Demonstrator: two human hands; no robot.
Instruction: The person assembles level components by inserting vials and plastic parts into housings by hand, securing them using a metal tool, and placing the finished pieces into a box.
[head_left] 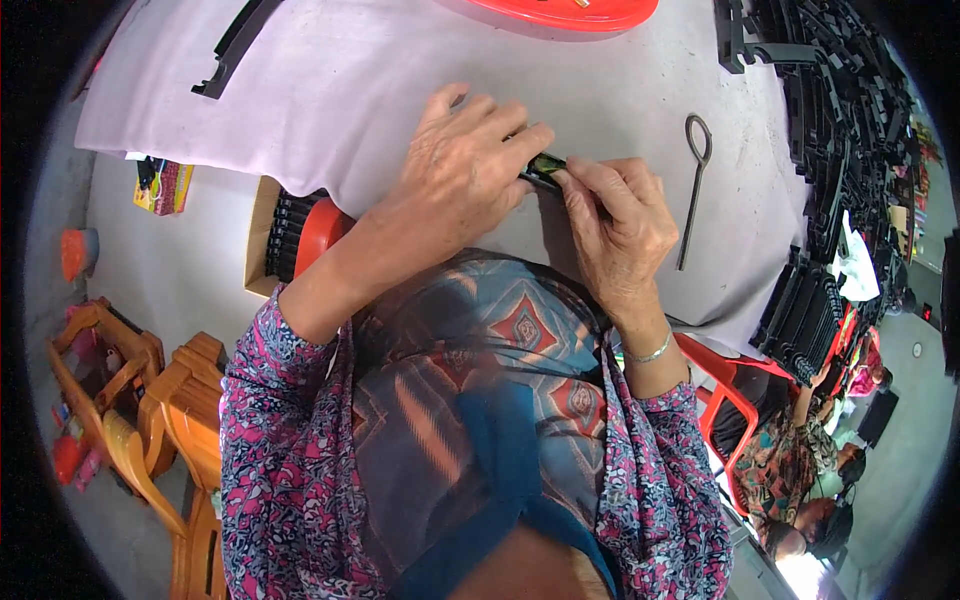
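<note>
My left hand [465,160] and my right hand [622,222] meet over the near part of the cloth-covered table, their fingers closed on a small dark piece [545,167] with a green patch. Most of that piece is hidden by the fingers, so its kind is unclear. The thumb and forefinger of my right hand pinch its right end, and my left hand grips the other end. To the right of my right hand lies a thin metal rod [690,205] with a loop at its far end.
A red basin [560,17] stands at the far edge of view. One long black plastic part [235,50] lies far left. Heaps of black parts [825,130] cover the right side. Below left are a box [260,240] of black parts and wooden chairs [190,400]. People [790,470] sit at right.
</note>
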